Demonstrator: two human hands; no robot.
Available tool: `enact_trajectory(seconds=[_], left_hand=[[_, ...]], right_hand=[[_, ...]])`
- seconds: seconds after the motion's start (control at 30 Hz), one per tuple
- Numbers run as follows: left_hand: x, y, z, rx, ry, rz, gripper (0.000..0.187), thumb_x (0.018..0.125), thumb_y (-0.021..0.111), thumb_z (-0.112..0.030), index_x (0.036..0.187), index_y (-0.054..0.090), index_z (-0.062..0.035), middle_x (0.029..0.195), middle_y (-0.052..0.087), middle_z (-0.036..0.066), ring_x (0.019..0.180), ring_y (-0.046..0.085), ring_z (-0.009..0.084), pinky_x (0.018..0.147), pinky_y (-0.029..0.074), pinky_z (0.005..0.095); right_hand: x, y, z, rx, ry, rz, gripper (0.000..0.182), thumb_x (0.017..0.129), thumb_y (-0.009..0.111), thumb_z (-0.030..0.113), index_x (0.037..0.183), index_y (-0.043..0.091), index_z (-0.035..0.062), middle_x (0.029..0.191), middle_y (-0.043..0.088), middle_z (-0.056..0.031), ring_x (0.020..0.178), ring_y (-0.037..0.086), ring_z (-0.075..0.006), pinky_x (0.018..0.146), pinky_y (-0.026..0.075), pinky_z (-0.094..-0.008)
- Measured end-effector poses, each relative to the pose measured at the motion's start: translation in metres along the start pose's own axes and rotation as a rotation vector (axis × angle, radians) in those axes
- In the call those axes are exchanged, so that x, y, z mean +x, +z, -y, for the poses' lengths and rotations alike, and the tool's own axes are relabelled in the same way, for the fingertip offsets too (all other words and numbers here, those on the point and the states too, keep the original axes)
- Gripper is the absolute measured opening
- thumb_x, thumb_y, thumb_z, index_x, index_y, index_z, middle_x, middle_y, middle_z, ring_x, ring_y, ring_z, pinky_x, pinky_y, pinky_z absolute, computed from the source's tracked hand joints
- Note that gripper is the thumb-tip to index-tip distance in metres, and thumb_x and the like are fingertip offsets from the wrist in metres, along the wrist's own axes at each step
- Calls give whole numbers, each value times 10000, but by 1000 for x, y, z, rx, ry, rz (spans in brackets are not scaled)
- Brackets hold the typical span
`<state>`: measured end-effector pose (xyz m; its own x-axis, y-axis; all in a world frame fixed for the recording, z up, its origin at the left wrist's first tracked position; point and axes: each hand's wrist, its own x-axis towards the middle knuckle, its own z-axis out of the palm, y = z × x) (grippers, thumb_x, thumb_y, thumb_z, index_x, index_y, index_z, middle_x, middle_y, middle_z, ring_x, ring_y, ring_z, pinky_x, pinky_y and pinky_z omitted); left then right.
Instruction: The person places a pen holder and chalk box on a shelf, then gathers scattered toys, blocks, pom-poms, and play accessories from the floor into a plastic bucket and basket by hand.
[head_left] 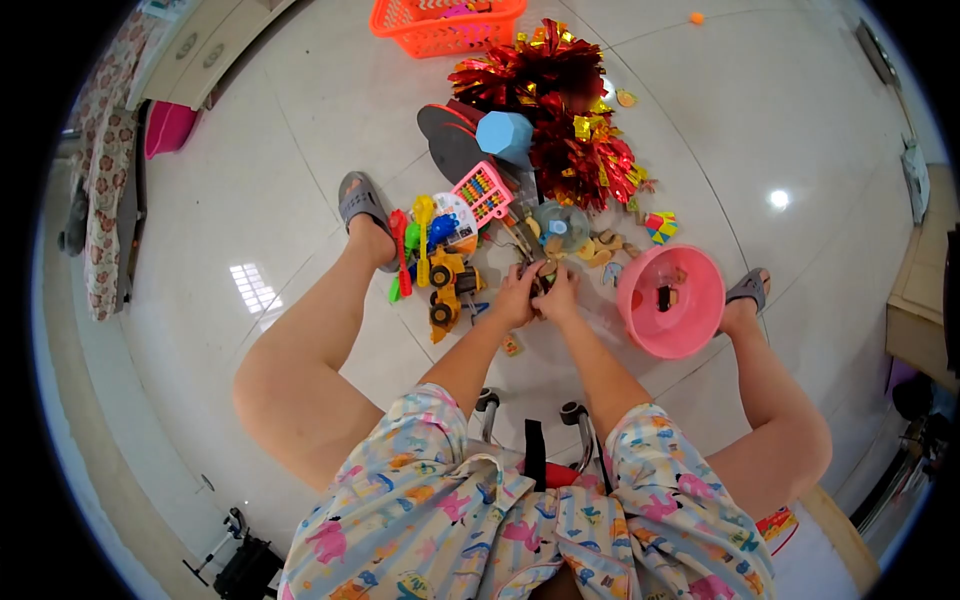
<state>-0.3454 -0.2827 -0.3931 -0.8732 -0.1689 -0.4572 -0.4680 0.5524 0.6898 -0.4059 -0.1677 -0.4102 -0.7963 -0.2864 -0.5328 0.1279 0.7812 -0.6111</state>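
My left hand (515,298) and my right hand (558,295) are close together over the floor, fingers curled inward. Between them are small brown and dark pieces (545,279), too small and covered to name. Just beyond lie a clear round container (562,226) and several wooden-looking pieces (603,247). To the right of my right hand stands a pink basin (640,322) with a few small pieces inside. Left of my left hand sits a yellow toy loader (447,272), beside a yellow toy spoon (423,240) and a red one (401,250).
Farther out lie a pink abacus (483,193), a blue octagonal box (505,137), dark paddles (452,148) and red-gold pom-poms (530,75). An orange basket (450,40) stands at the top. A small orange ball (697,18) is at upper right. My sandalled feet flank the pile.
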Motion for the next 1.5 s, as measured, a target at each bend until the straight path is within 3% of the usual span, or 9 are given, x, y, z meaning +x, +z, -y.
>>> enact_trajectory(seconds=[0.27,0.4,0.53,0.83,0.9,1.07,1.2,1.33,1.5], left_hand=[[4,33,11,-397,27,-159,1021,601,846,-130,1425,253,-238,1282,328,151,1133,464,364,964,445,449],[10,19,-11,-1029,-16,135,1037,590,834,-25,1426,249,-216,1305,362,137,1145,477,328,971,441,429],[-3,-11,-84,-553,194,46,1057,557,826,50,1424,264,-176,1333,396,117,1190,465,279,983,434,401],[-9,49,-214,-478,536,78,969,581,785,70,1401,315,-142,1348,407,137,1190,466,264,979,431,390],[-7,65,-223,-586,367,288,1028,628,747,91,1471,212,-153,1353,426,139,1174,491,245,972,434,354],[-22,75,-218,-582,391,237,1012,716,615,139,1512,72,-168,1410,400,148,1233,466,232,971,434,343],[-26,76,-167,-786,239,113,740,784,464,161,1453,270,-91,1342,468,150,1128,552,222,880,491,323],[-43,69,-107,-736,-124,-122,467,810,442,127,1238,523,-41,1098,592,118,873,632,178,670,529,287],[-58,112,33,-233,-309,-211,278,807,509,27,1053,617,-48,896,623,107,797,629,191,601,507,303]], right_hand=[[4,-13,5,454,83,176,853,585,682,11,1371,375,140,1232,475,-171,1069,538,-307,841,496,-375],[-12,-46,24,646,164,222,840,606,648,-46,1375,371,151,1136,532,-135,952,579,-252,626,524,-353],[-30,-86,27,744,3,24,824,618,616,-74,1374,372,145,1105,545,-108,916,588,-217,556,512,-320],[-96,-218,-13,993,25,-216,617,665,566,-100,1252,476,64,1057,561,-94,822,598,-179,611,513,-283],[-88,-229,-45,972,114,-236,593,687,565,-98,1252,476,61,1062,562,-94,818,600,-176,592,506,-282],[-92,-228,-75,1482,142,-325,579,788,537,-25,1356,423,-28,1265,510,-129,1025,562,-184,880,451,-303],[-56,-182,-124,1189,-26,-714,439,823,483,-60,1255,537,-2,1190,580,-138,1010,596,-198,910,466,-318],[-107,-172,-64,977,128,-369,115,813,547,1,868,648,9,926,684,-139,722,663,-270,684,541,-371],[-100,-63,-110,-173,-15,147,227,739,668,158,938,671,47,883,686,-130,743,665,-243,656,534,-368]])
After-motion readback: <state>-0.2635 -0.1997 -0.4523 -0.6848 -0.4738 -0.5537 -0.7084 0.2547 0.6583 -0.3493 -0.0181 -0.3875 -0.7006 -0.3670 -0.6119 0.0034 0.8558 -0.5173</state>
